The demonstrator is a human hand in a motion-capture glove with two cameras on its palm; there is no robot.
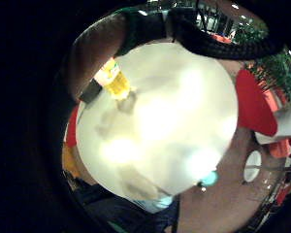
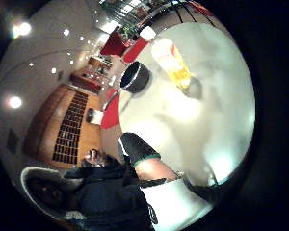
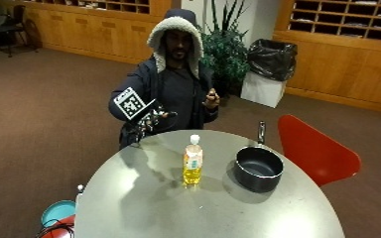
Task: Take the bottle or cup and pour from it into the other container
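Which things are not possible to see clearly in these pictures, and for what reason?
- Gloved right hand: in the outside view the marker board covers part of it, so the finger pose is unclear.
- Bottle label: text too small in every view.
- Pot: whether it holds anything cannot be told; the inside is dark, and the little finger side palm view does not show the pot.

light: ceiling spots glaring off the counter [image 3: 144, 208] | shadows: bottle [image 3: 192, 166] and pot [image 3: 259, 169] casting soft ones toward 7 o'clock | palm views: washing out, edges bending
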